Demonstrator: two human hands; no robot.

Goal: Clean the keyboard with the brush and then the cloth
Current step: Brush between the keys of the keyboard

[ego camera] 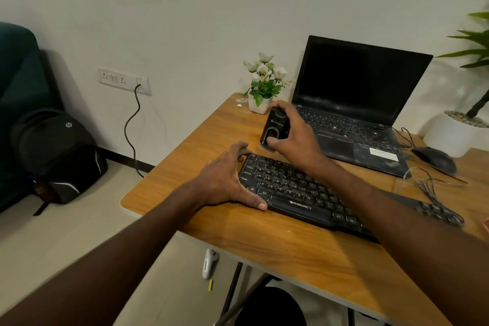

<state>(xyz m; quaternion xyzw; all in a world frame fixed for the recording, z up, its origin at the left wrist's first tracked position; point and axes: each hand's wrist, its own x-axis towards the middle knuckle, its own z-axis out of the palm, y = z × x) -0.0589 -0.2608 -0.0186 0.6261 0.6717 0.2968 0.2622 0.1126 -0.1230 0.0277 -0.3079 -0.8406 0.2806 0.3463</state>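
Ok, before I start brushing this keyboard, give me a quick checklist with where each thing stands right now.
1. Keyboard steadied: ok, left hand grips its left end.
2. Tool in hand: ok, right hand holds a black device beyond the keyboard; whether it is the brush, cannot tell.
3. Bristles facing the keys: cannot tell.
4. Keys unobstructed: not ok, the right forearm crosses them and a bundled cable lies on the right end.
5. Cloth within reach: cannot tell, none visible.
6. Laptop clear of the sweep: ok.
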